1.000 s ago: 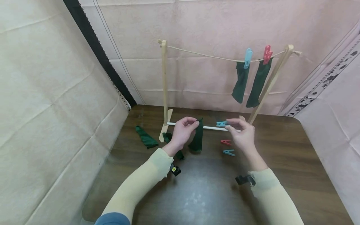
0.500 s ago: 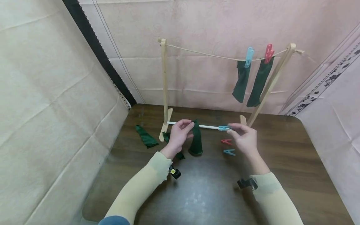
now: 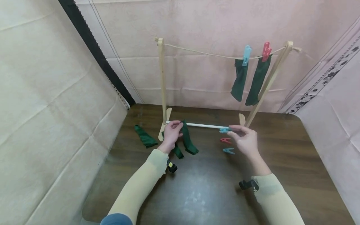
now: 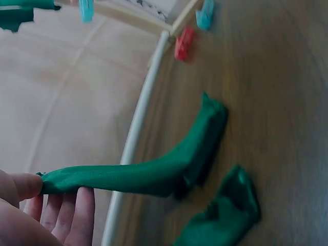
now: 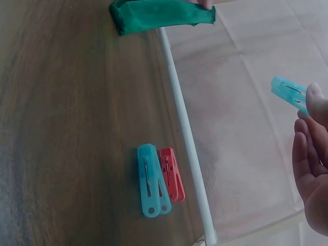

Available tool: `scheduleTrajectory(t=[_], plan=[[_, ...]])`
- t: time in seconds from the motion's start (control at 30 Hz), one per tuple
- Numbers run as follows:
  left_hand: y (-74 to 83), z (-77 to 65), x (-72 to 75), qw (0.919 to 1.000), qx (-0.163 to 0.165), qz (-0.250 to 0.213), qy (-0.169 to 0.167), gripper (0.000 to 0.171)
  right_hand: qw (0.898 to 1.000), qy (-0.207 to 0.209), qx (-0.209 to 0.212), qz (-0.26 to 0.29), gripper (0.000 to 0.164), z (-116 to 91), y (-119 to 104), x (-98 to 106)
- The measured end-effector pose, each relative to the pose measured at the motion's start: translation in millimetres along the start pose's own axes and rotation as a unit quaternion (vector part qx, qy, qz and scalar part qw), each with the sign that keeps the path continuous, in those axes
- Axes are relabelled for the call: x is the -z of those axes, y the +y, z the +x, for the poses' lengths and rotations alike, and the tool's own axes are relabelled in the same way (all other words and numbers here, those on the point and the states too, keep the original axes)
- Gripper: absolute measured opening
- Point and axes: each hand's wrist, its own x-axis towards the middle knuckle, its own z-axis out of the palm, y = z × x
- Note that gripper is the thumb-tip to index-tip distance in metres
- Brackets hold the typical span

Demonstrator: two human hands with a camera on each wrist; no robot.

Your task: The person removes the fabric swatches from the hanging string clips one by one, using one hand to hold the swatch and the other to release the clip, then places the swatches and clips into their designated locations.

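My left hand (image 3: 170, 135) pinches the upper end of a green cloth strip (image 3: 187, 140) between thumb and fingers. In the left wrist view the held cloth strip (image 4: 138, 177) dangles, its far end close above or touching the table; I cannot tell which. Over the right side of the white rod, my right hand (image 3: 245, 139) holds a light blue clothespin (image 3: 224, 130) by its end, and nothing shows in the clothespin's mouth (image 5: 279, 85). Behind my left hand lies another green cloth strip (image 3: 177, 152), partly hidden, and a third cloth strip (image 3: 145, 137) is farther left.
A wooden rack with a rope (image 3: 205, 54) and white rod (image 3: 206, 126) stands at the back. Two green cloths (image 3: 239, 79) hang near its right post (image 3: 268, 82), pinned by blue and red clothespins. A red clothespin (image 3: 226, 140) and a blue clothespin (image 3: 228, 151) lie on the table (image 3: 202, 193).
My left hand has moved left and slightly down with the cloth strip. My right hand has lowered slightly, keeping the blue clothespin in its fingers.
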Motion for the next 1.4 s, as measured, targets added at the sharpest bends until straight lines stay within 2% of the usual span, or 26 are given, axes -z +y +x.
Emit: scheduleTrajectory(t=[0.23,0.6,0.73,0.93,1.13,1.4], plan=[[-11.4,13.6,7.5,0.9995,-0.003,0.028,0.015,0.022,1.000,-0.012,0.010,-0.003,0.027,-5,6,0],[-16.9,21.1,10.2,0.9986,-0.012,0.045,0.024,0.019,1.000,-0.025,-0.006,0.005,0.037,-7,19,3],[-20.2,21.5,11.0,0.9977,-0.020,0.059,0.025,0.018,0.999,-0.039,-0.032,0.004,0.040,-9,24,5],[-24.3,22.2,14.1,0.9945,-0.033,0.087,0.048,0.017,0.995,-0.084,-0.063,-0.006,0.041,-12,32,10],[-19.9,20.2,17.0,0.9930,-0.054,0.085,0.062,0.017,0.992,-0.104,-0.071,-0.017,0.045,-14,41,19],[-15.3,17.2,20.5,0.9904,-0.066,0.093,0.078,0.019,0.988,-0.126,-0.087,-0.037,0.045,-22,44,30]])
